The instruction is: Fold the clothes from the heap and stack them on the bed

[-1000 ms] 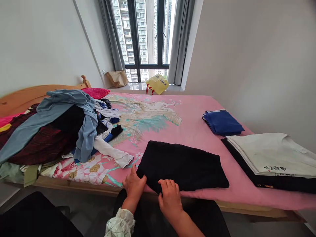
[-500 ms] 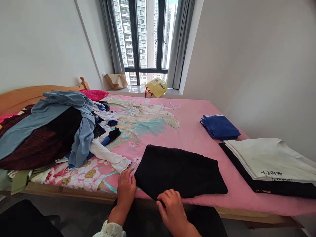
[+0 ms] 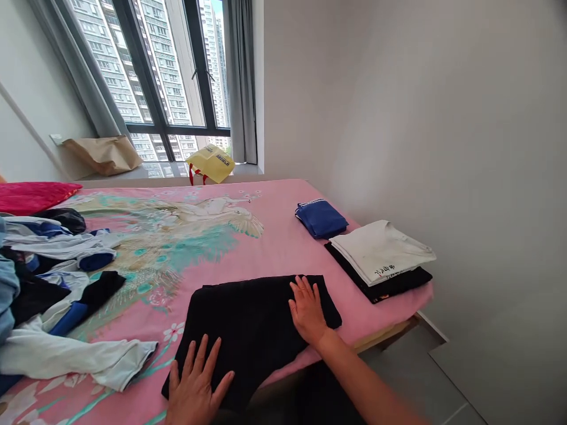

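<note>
A folded black garment [image 3: 248, 324] lies flat near the front edge of the bed; its exact kind does not show. My left hand [image 3: 195, 378] rests on its near left end with the fingers spread. Over at the garment's right end, my right hand [image 3: 309, 310] lies flat on the cloth, palm down. Neither hand grips anything.
A heap of unfolded clothes [image 3: 57, 295] covers the left of the pink bedsheet [image 3: 274, 248]. On the right are a folded blue garment [image 3: 321, 218] and a stack topped by a white shirt [image 3: 376, 251]. A yellow bag [image 3: 211, 162] and brown paper bag [image 3: 104, 154] stand by the window.
The view has swung to the right. My right hand has moved from the garment's near edge to its right end. My left hand now lies spread on top of the cloth.
</note>
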`<state>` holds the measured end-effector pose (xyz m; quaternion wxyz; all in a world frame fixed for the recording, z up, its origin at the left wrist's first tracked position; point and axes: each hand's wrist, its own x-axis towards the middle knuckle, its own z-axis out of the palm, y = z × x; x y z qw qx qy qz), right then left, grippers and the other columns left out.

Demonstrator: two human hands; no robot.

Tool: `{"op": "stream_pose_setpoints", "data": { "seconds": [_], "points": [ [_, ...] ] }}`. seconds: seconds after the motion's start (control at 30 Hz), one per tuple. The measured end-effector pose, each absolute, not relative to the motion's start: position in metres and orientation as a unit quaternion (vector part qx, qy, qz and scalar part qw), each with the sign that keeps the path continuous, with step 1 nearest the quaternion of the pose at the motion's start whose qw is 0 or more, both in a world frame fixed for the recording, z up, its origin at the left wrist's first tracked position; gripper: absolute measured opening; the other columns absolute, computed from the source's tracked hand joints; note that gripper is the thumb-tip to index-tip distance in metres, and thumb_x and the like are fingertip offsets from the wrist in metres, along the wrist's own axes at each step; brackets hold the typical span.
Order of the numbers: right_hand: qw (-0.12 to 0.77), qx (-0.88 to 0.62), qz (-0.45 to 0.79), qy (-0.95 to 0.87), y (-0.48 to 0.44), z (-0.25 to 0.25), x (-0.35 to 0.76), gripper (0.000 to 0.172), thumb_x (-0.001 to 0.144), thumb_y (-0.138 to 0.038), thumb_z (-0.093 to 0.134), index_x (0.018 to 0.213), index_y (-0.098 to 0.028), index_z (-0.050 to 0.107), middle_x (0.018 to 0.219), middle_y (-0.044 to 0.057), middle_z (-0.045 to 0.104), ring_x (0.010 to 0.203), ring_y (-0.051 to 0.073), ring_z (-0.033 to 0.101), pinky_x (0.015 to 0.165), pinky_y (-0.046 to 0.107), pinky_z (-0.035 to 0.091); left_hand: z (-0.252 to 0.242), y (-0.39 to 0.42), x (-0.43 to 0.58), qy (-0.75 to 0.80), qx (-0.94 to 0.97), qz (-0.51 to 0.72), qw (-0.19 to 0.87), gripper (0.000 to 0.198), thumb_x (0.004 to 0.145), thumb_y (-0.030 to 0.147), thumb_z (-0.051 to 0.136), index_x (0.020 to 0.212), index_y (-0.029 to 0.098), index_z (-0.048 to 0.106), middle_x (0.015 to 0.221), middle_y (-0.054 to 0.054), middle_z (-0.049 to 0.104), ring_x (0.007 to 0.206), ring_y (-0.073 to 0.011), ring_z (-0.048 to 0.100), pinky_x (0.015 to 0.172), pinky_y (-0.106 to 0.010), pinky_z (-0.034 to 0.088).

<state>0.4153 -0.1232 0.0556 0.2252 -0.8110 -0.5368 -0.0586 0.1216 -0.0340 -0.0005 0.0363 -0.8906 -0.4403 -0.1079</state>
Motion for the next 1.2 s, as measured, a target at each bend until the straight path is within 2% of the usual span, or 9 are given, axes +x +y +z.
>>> {"op": "stream_pose_setpoints", "data": {
  "seconds": [0.1, 0.27, 0.37, 0.5, 0.73, 0.83, 1.0, 1.1, 1.2],
  "points": [
    [0.153, -0.857, -0.035, -0.490, -0.121, 0.044, 0.460, 0.051, 0.097, -0.034, 0.027, 0.144, -0.015, 0.033, 0.153, 0.008, 0.026, 0.144, 0.022, 0.011, 0.116, 0.050, 0.003, 0.004, -0.035, 0.122, -0.443, -0.891, -0.093, 0.036, 0.066, 0.081, 0.056, 0.046, 0.140, 0.026, 0.041, 0.153, -0.007, 0.029, 0.141, -0.0337, 0.022, 0.110, -0.060, 0.016],
    [0.115, -0.881, 0.049, -0.456, -0.116, 0.019, 0.493, 0.062, 0.094, -0.051, 0.027, 0.145, -0.016, 0.031, 0.153, 0.010, 0.025, 0.142, 0.027, 0.014, 0.111, 0.059, 0.010, 0.006, -0.037, 0.120, -0.441, -0.893, -0.087, 0.025, 0.067, 0.080, 0.058, 0.049, 0.140, 0.027, 0.042, 0.152, -0.007, 0.030, 0.141, -0.0338, 0.024, 0.110, -0.061, 0.016],
    [0.120, -0.880, 0.050, -0.457, -0.116, 0.010, 0.494, 0.063, 0.094, -0.051, 0.026, 0.146, -0.016, 0.029, 0.154, 0.008, 0.021, 0.143, 0.027, 0.011, 0.112, 0.058, 0.010, 0.014, -0.029, 0.121, -0.457, -0.884, -0.102, -0.007, 0.060, 0.079, 0.055, 0.053, 0.132, 0.027, 0.053, 0.145, -0.009, 0.044, 0.134, -0.0344, 0.037, 0.106, -0.061, 0.027],
    [0.126, -0.880, 0.020, -0.458, -0.117, 0.004, 0.492, 0.062, 0.095, -0.050, 0.025, 0.146, -0.016, 0.030, 0.153, 0.008, 0.024, 0.142, 0.027, 0.015, 0.111, 0.057, 0.013, 0.047, 0.007, 0.137, -0.433, -0.875, -0.216, -0.020, 0.042, 0.087, 0.043, 0.047, 0.119, 0.019, 0.061, 0.128, -0.012, 0.060, 0.124, -0.0265, 0.050, 0.104, -0.047, 0.039],
    [0.144, -0.879, -0.022, -0.454, -0.116, -0.003, 0.491, 0.058, 0.095, -0.049, 0.025, 0.143, -0.018, 0.036, 0.149, 0.008, 0.034, 0.139, 0.027, 0.022, 0.110, 0.055, 0.019, 0.107, 0.075, 0.196, -0.351, -0.929, -0.105, -0.060, 0.046, 0.083, 0.017, 0.040, 0.126, 0.024, 0.053, 0.130, -0.006, 0.059, 0.129, -0.0227, 0.045, 0.110, -0.052, 0.025],
    [0.149, -0.881, -0.024, -0.449, -0.116, -0.001, 0.490, 0.056, 0.095, -0.047, 0.025, 0.142, -0.019, 0.037, 0.149, 0.008, 0.034, 0.139, 0.027, 0.023, 0.110, 0.055, 0.018, 0.107, 0.086, 0.209, -0.326, -0.941, -0.066, -0.063, 0.040, 0.073, 0.017, 0.049, 0.109, 0.028, 0.064, 0.108, -0.003, 0.071, 0.110, -0.0228, 0.059, 0.112, -0.054, 0.017],
    [0.146, -0.883, -0.021, -0.446, -0.115, 0.003, 0.489, 0.055, 0.096, -0.045, 0.026, 0.142, -0.019, 0.038, 0.148, 0.007, 0.036, 0.138, 0.027, 0.024, 0.110, 0.054, 0.018, 0.100, 0.109, 0.211, -0.328, -0.942, -0.045, -0.049, 0.019, 0.070, 0.020, 0.055, 0.082, 0.027, 0.069, 0.087, -0.002, 0.073, 0.093, -0.0225, 0.065, 0.108, -0.051, 0.026],
    [0.144, -0.884, -0.023, -0.444, -0.114, 0.004, 0.490, 0.054, 0.095, -0.045, 0.028, 0.141, -0.019, 0.039, 0.147, 0.007, 0.037, 0.137, 0.027, 0.025, 0.110, 0.053, 0.019, 0.104, 0.114, 0.215, -0.385, -0.919, -0.086, -0.005, 0.025, 0.079, 0.022, 0.050, 0.096, 0.020, 0.068, 0.102, -0.013, 0.069, 0.104, -0.0317, 0.060, 0.102, -0.061, 0.027],
    [0.148, -0.883, -0.027, -0.445, -0.114, 0.003, 0.490, 0.054, 0.095, -0.045, 0.029, 0.141, -0.019, 0.040, 0.147, 0.007, 0.039, 0.136, 0.028, 0.027, 0.109, 0.054, 0.019, 0.104, 0.090, 0.232, -0.377, -0.917, -0.126, 0.021, 0.039, 0.087, 0.019, 0.039, 0.121, 0.017, 0.058, 0.132, -0.015, 0.055, 0.126, -0.0279, 0.046, 0.108, -0.051, 0.027]
  ]
}}
